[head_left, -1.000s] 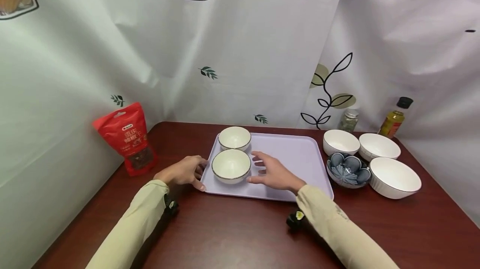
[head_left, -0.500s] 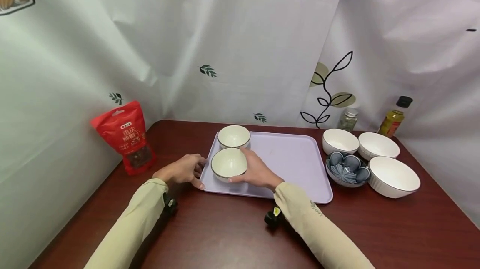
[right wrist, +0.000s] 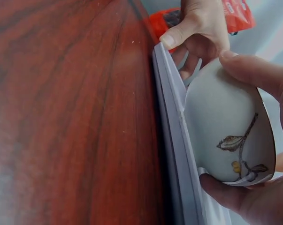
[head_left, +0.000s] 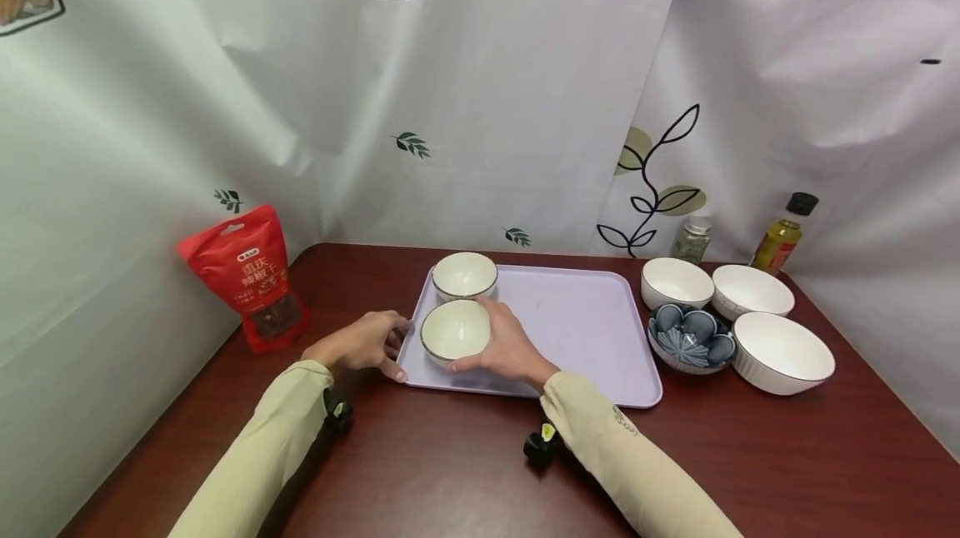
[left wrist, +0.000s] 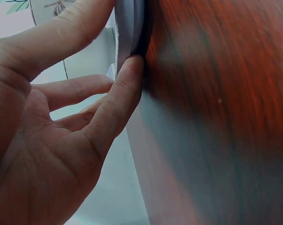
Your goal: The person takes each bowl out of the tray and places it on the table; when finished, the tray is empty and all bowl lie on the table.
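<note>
A lilac tray [head_left: 570,330] lies on the dark red table, bearing two cream bowls with dark rims. My right hand [head_left: 506,345] grips the front bowl [head_left: 452,331] from its right side, thumb at the near side and fingers round the back. In the right wrist view a leaf sprig decorates the outer wall of this front bowl [right wrist: 221,112], whose base is close to the tray. Directly behind it stands the other bowl [head_left: 465,275]. At the tray's front left corner my left hand [head_left: 371,344] holds the edge between thumb and fingers.
A red pouch [head_left: 251,276] leans at the left wall. To the tray's right stand white bowls, among them a ribbed bowl [head_left: 783,353], and a bowl of blue flower-shaped dishes [head_left: 690,338]. Behind them are a spice jar [head_left: 691,240] and an oil bottle [head_left: 783,234].
My right hand has moved left from beside the front bowl and taken hold of it. My left hand stays at the tray corner.
</note>
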### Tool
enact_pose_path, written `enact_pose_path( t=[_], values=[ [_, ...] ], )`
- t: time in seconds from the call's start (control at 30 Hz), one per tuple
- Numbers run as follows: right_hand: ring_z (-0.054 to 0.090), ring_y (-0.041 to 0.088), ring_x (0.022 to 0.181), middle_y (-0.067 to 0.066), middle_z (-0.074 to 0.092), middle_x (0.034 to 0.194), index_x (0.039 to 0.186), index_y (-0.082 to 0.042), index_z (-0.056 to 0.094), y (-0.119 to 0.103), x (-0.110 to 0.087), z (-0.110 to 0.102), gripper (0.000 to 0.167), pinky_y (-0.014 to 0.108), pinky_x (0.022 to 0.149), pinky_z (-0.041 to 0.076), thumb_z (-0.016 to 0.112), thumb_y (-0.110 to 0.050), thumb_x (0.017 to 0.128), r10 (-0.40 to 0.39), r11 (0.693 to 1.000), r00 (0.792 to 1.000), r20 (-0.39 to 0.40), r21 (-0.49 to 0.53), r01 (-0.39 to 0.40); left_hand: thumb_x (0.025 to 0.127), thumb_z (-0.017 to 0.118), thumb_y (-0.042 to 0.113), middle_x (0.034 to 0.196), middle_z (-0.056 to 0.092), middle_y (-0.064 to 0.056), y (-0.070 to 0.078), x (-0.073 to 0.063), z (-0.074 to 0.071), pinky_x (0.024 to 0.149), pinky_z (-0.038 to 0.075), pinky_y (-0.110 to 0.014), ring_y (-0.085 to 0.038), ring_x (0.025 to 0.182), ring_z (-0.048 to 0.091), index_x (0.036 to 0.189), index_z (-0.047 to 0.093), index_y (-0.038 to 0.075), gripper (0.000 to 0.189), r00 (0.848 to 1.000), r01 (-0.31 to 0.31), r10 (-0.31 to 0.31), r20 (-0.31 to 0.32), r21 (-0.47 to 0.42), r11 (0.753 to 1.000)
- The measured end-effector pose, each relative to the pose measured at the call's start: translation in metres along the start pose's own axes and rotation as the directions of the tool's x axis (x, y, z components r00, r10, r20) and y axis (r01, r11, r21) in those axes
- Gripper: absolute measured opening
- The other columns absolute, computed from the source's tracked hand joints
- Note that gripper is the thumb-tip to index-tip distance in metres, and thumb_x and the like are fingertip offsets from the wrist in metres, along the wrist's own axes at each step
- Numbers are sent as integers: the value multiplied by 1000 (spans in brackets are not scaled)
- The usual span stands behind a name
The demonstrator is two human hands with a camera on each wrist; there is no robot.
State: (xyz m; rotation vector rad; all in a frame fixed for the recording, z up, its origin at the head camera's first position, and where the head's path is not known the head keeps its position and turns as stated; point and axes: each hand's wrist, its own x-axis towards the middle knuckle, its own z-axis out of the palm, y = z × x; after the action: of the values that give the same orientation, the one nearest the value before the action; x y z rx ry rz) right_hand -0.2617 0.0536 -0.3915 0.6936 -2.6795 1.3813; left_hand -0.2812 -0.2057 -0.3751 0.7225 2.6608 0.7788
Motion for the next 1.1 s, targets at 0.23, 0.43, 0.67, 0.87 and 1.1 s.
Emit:
enact_pose_path(
  t=[0.23, 0.43, 0.67, 0.87, 1.1],
  values=[
    [53, 32, 127, 19, 56, 138, 147, -3, 46, 1, -11, -9, 108, 50, 109, 45, 97, -29, 56, 49, 999, 999, -14, 15, -49, 66, 94, 9, 121, 60, -26, 1, -2, -2, 81, 64, -34, -28, 97, 72, 133, 53, -16, 83, 1000, -5, 5, -4, 7, 1000],
    [49, 35, 135, 20, 50, 148, 149, 1, 43, 12, -27, -27, 112, 54, 116, 40, 97, -30, 55, 102, 995, 995, -20, 23, -101, 66, 94, 9, 125, 59, -26, 0, -2, 0, 82, 64, -35, -28, 99, 71, 134, 53, -15, 83, 1000, 20, -20, 2, -9, 1000],
    [51, 36, 133, 21, 51, 148, 149, 1, 43, 28, -55, -62, 115, 54, 114, 42, 97, -33, 54, 103, 994, 994, -41, -38, -105, 66, 94, 10, 126, 58, -25, 1, -1, 0, 82, 64, -36, -28, 98, 71, 134, 53, -14, 83, 999, 31, -31, 8, 5, 999],
    [56, 36, 126, 22, 56, 142, 147, 1, 45, 37, -79, -91, 112, 51, 106, 48, 97, -36, 55, 48, 993, 996, -76, -100, -56, 66, 94, 10, 126, 58, -25, 0, -1, 1, 83, 64, -36, -27, 99, 71, 135, 53, -14, 83, 999, 44, -44, 2, 3, 999],
    [59, 31, 121, 20, 59, 139, 147, -3, 46, 45, -116, -122, 111, 23, 98, 49, 98, -37, 55, 41, 989, 992, -118, -137, -58, 66, 93, 8, 126, 57, -25, 0, -1, 2, 83, 64, -36, -26, 99, 70, 135, 52, -14, 83, 999, 32, -32, 4, -38, 999]
  ],
)
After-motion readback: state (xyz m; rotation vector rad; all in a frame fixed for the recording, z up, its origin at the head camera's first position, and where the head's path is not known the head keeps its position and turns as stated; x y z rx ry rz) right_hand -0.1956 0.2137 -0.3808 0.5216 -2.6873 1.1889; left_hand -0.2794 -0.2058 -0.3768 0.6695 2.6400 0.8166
